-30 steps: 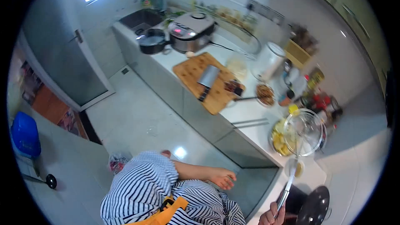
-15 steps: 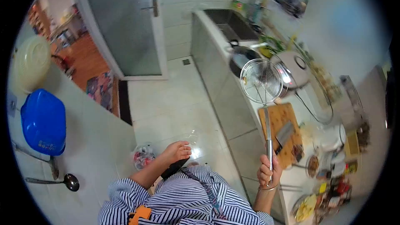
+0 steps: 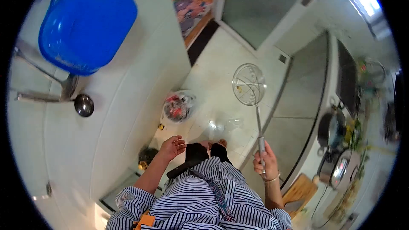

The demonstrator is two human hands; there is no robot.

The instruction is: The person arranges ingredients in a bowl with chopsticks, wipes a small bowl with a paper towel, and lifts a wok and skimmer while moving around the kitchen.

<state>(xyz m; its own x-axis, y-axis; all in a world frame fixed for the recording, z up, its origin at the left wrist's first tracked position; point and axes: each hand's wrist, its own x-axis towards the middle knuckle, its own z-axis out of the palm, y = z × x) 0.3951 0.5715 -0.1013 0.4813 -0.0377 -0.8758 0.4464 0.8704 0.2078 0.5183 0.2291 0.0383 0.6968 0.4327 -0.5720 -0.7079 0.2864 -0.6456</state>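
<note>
My right hand (image 3: 266,159) is closed around the handle of a metal mesh skimmer (image 3: 249,84), whose round head points away from me over the floor. A small yellowish bit sticks to the mesh. My left hand (image 3: 172,147) hangs in front of my left side, holding nothing, its fingers loosely bent and a little apart. Just beyond the left hand, a waste bin (image 3: 179,106) full of rubbish stands on the floor.
A blue plastic basin (image 3: 87,23) and a ladle (image 3: 84,105) hang on the left wall. Along the right runs a counter with a pot (image 3: 331,128), a rice cooker (image 3: 338,168) and a wooden cutting board (image 3: 299,191). Ahead, a frosted door (image 3: 260,8) stands ajar.
My view has swung left, toward the wall with the basin and the bin. The skimmer, still in my right hand, has moved from over the counter to over the floor.
</note>
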